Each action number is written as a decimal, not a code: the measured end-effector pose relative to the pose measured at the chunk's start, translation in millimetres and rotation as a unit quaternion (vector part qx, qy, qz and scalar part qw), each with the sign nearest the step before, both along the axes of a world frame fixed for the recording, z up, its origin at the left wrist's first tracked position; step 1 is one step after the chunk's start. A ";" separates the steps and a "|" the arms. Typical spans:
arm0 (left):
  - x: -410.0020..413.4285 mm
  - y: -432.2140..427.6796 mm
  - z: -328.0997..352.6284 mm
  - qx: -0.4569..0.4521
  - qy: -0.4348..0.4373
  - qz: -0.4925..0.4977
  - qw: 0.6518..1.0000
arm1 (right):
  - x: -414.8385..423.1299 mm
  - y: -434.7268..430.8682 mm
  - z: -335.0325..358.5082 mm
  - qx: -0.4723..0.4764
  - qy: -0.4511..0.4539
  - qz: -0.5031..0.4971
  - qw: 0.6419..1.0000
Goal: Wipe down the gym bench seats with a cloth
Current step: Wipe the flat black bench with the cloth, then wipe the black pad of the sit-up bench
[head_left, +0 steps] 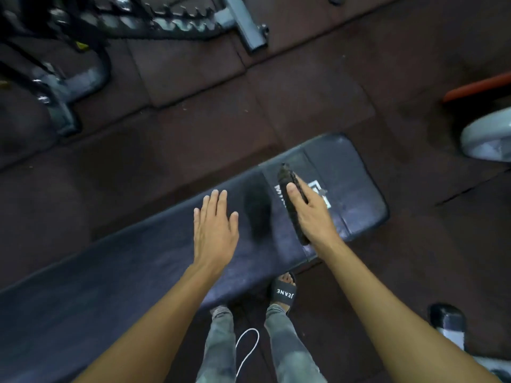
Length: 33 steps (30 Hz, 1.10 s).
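Two bare hands hang over the long dark padded bench. The left hand is above its middle, fingers straight and close together. The right hand grips a dark folded cloth edge-on near its logo end. I'd lay that cloth flat and sweep lengthwise, pressing firmly. Whether either hand touches the pad is unclear, and the cloth half-covers the blurred white logo.
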State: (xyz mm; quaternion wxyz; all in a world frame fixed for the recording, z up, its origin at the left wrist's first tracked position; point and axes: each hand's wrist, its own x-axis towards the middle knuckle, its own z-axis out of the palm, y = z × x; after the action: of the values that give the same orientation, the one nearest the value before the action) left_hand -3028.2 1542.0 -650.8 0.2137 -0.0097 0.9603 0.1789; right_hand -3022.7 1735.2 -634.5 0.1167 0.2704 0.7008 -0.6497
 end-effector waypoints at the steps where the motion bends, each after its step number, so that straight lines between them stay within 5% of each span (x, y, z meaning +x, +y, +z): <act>1: 1.9 -14.7 22.2 0.001 0.009 0.020 1.000 | -3.8 -16.8 17.9 -0.013 0.003 0.023 1.000; 14: 141.5 -293.5 254.1 0.010 0.126 0.299 0.946 | 56.5 -327.2 244.4 -0.069 0.032 0.342 0.937; 26: 426.4 -579.0 370.4 -0.095 0.162 0.471 0.862 | 286.3 -675.0 361.3 -0.106 0.064 0.536 0.835; 33: 524.4 -690.6 389.2 -0.115 0.163 0.574 0.794 | 369.9 -815.3 378.4 -0.102 0.053 0.630 0.768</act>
State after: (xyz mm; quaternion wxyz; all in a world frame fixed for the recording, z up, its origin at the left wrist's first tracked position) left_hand -2503.9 851.4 -261.6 -0.0902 -0.5547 0.8123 0.1563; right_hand -2652.8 920.0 -256.1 0.4894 -0.2804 0.6486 -0.5110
